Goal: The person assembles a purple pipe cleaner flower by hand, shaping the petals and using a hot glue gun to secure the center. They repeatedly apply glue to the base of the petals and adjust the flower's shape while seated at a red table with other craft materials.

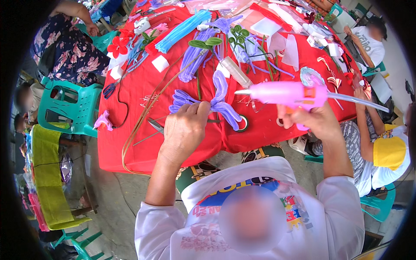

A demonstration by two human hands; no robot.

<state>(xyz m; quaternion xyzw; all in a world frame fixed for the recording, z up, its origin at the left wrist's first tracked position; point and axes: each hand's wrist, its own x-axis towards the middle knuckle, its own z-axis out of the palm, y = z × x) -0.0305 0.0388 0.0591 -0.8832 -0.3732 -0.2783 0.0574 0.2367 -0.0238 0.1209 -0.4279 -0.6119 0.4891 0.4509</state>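
My left hand (pixel 188 130) is closed on a purple pipe-cleaner flower (pixel 224 100), whose looped petals stick out on both sides of the fingers. In my right hand (pixel 308 120) is a pink hot glue gun (pixel 289 94), its metal nozzle pointing left towards the flower, apart from it, and a clear glue stick out of its back. Scissors (pixel 156 125) lie partly hidden beside my left hand. Just right of the petals is a roll of green tape (pixel 243 123). Behind the flower lies a clear roll (pixel 236 72), near a bundle of purple pipe cleaners (pixel 195 58).
The red-covered table (pixel 130 152) bears blue pipe cleaners (pixel 183 31), dark-handled scissors (pixel 109 91), a second pink glue gun (pixel 104 120) at the left edge and long brown wires (pixel 139 126). A co-worker (pixel 386 146) sits at the right; a green chair (pixel 71 107) stands left.
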